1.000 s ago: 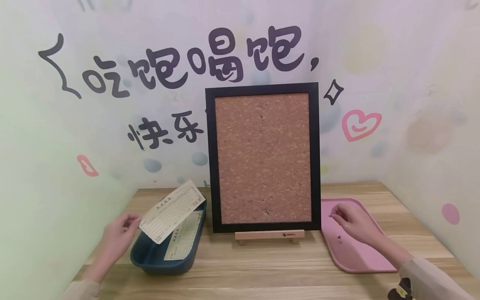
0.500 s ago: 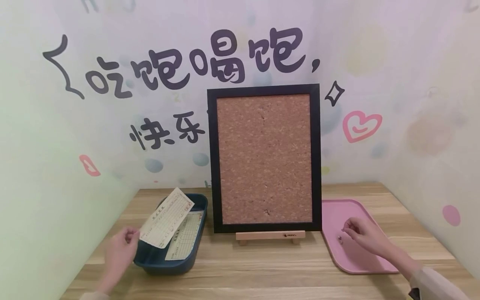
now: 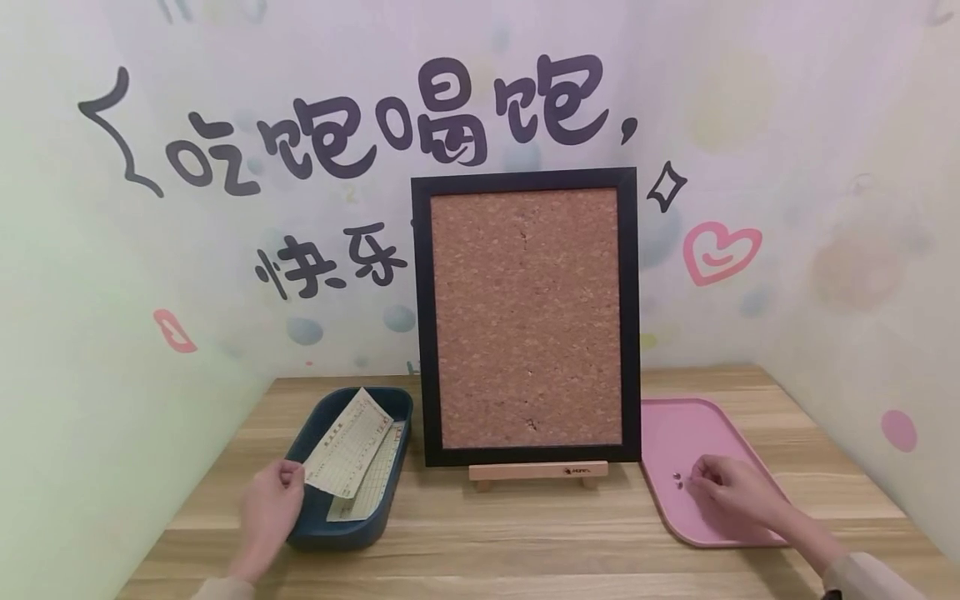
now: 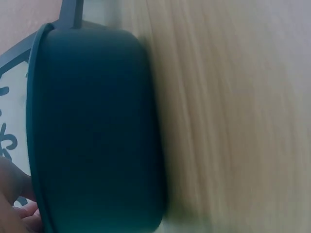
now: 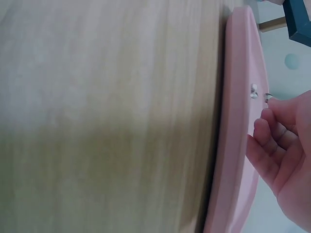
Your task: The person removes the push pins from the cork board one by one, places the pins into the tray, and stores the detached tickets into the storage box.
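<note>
My left hand (image 3: 272,504) pinches the lower left corner of a printed paper slip (image 3: 347,446). The slip slants over the dark blue bin (image 3: 298,533), and a second printed slip (image 3: 369,493) lies beneath it inside. In the left wrist view the bin's side (image 4: 97,131) covers much of the picture, and only part of the hand (image 4: 17,194) shows. My right hand (image 3: 731,492) is low over the pink tray (image 3: 693,421). Its thumb and finger meet at a small shiny push pin (image 5: 267,97); similar pins (image 5: 253,91) lie beside it on the tray.
A cork board (image 3: 528,317) in a black frame stands between bin and tray on a small wooden stand (image 3: 538,471). All rest on a wood-grain table (image 3: 480,542). Behind is a wall (image 3: 480,33) with dark lettering and a pink heart.
The left hand has moved right and down, lowering the slip toward the bin. My right hand has come down and slightly right, close to the pins on the tray.
</note>
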Tool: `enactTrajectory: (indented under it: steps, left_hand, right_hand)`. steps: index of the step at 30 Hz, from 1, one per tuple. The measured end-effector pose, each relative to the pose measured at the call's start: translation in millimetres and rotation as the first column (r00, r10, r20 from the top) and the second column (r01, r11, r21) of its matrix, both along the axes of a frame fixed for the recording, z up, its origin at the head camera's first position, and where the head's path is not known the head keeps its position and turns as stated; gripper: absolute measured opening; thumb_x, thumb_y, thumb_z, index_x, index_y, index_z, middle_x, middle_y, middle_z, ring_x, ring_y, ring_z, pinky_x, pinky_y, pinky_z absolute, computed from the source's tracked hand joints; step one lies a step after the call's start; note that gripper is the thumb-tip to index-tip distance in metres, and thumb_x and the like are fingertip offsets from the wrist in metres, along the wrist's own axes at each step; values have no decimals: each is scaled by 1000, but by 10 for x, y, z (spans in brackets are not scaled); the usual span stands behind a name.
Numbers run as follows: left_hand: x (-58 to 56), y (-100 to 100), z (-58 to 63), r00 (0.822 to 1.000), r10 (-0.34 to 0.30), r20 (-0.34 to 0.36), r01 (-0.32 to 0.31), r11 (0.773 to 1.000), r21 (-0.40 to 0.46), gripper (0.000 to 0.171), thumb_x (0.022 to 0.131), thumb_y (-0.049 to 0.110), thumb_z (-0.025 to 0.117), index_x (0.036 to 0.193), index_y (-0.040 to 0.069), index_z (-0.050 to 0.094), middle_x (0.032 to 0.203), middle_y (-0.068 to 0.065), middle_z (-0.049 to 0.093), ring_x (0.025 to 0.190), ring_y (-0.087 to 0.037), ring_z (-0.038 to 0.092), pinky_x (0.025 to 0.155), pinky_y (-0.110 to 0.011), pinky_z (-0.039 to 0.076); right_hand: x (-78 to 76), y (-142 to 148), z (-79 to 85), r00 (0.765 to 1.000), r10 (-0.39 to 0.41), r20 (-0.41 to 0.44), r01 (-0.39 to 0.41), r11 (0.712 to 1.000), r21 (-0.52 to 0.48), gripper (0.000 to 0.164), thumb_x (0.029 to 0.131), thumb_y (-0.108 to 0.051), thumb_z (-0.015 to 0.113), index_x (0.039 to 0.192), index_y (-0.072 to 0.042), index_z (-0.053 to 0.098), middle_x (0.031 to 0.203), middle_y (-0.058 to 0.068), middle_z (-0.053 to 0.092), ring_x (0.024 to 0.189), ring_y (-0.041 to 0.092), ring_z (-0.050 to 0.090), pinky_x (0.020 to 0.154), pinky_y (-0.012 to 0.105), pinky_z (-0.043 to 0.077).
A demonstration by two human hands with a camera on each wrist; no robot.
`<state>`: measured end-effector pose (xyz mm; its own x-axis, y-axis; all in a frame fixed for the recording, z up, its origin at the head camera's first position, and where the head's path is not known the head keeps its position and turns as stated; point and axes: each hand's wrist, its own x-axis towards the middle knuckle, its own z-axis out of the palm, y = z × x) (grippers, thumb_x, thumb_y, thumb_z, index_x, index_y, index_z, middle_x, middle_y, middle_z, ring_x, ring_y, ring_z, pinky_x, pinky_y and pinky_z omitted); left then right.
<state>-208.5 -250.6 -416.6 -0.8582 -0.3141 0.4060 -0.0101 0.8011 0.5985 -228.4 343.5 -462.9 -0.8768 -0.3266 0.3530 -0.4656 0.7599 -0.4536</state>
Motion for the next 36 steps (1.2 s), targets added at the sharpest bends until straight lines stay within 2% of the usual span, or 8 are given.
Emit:
enactTrajectory:
  steps: [5,12,17,22,28,36]
  left_hand:
    - [-30,86,-14,1000,9,-16,-9,1000,-23,13,80,1,53,77,-9,61,67,-17,64,57,-25,58,52,-33,42]
    - [-30,124,-39,1000,-7,27,8,998,-61,13,78,2,55,73,-7,62,63,-13,63,53,-22,55,49,-32,40]
    - [-43,118,-75,995,-35,93,40,998,-55,13,79,4,56,73,-5,62,63,-12,63,54,-19,55,49,-31,41]
    - [-46,88,-78,986,-93,140,104,991,-80,13,77,8,62,70,-2,62,65,-9,64,57,-20,58,53,-34,44]
    - [-38,71,-62,976,-150,156,167,981,-98,14,73,13,69,69,1,64,63,-6,64,57,-18,59,55,-34,45]
    - [-43,53,-63,968,-177,180,196,976,-98,17,71,15,73,70,1,64,64,-5,63,59,-16,58,57,-33,45]
  right_hand:
    - [-34,-3,-33,998,9,61,-9,1000,2,10,79,-2,62,75,-10,59,67,-11,53,59,-4,42,52,20,39]
    - [-83,-10,-66,990,19,142,-18,1000,-8,6,81,-5,61,77,-9,59,66,-9,52,57,-3,42,51,20,39]
    - [-95,-16,-76,990,23,136,-23,1000,-5,7,81,-5,62,76,-8,59,64,-9,51,54,-4,39,48,20,36]
    - [-103,-17,-62,990,19,139,-19,1000,-2,6,81,-5,61,76,-9,59,65,-9,51,55,-4,40,49,20,37]
    - [-96,-27,-63,990,-15,140,14,1000,13,6,81,-7,62,76,-8,59,65,-9,51,55,-3,39,49,20,37]
    - [-106,-19,-92,993,-13,114,11,1000,16,7,81,-6,63,75,-9,58,63,-11,49,54,-4,38,48,20,36]
